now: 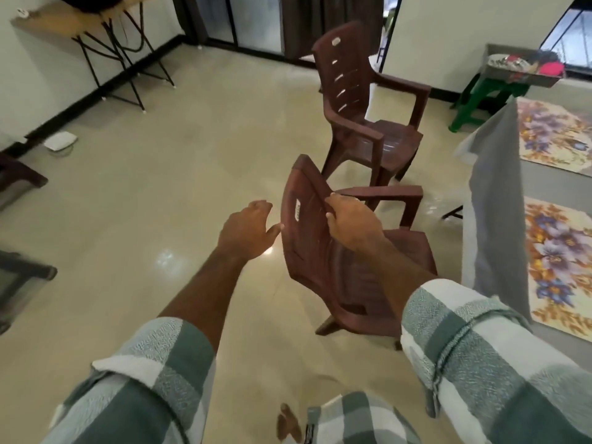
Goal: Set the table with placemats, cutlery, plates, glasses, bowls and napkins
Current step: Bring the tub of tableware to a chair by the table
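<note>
Glossy beige tiled floor [166, 174] with a light reflection. Two brown plastic armchairs: the near chair [323, 251] tilted, the far chair [362, 100] upright beyond it. Left of the far chair, a black-legged wooden wall table [96, 33]; right of it, a green stool [480, 97] and a window [573, 36].

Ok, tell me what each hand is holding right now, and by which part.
The right hand grips the near brown chair by the top edge of its backrest. The left hand holds nothing; its fingers are spread beside the backrest.
</note>
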The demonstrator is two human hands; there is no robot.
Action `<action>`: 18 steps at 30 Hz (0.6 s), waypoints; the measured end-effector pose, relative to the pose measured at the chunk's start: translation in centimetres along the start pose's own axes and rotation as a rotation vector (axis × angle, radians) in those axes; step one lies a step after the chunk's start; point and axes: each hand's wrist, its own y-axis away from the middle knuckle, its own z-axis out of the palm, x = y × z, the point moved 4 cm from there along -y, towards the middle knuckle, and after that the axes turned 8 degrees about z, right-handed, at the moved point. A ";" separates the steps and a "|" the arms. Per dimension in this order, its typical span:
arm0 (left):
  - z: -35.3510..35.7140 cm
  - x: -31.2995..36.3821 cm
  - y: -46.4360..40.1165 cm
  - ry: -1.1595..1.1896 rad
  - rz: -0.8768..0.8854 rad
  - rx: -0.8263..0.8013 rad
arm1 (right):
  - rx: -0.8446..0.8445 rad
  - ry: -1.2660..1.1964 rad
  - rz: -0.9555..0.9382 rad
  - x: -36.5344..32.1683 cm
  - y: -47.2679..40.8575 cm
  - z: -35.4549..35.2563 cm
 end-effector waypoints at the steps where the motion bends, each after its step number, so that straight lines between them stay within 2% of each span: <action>1: -0.5 -1.3 -1.3 -0.003 0.014 0.000 | 0.015 -0.003 0.021 -0.9 -1.4 0.2; 12: -4.7 -16.7 -19.4 -0.027 0.160 -0.084 | 0.037 0.015 0.199 -8.5 -22.2 6.0; 18: -9.9 -24.3 -32.0 -0.062 0.222 -0.122 | 0.046 -0.042 0.237 -13.8 -35.1 5.5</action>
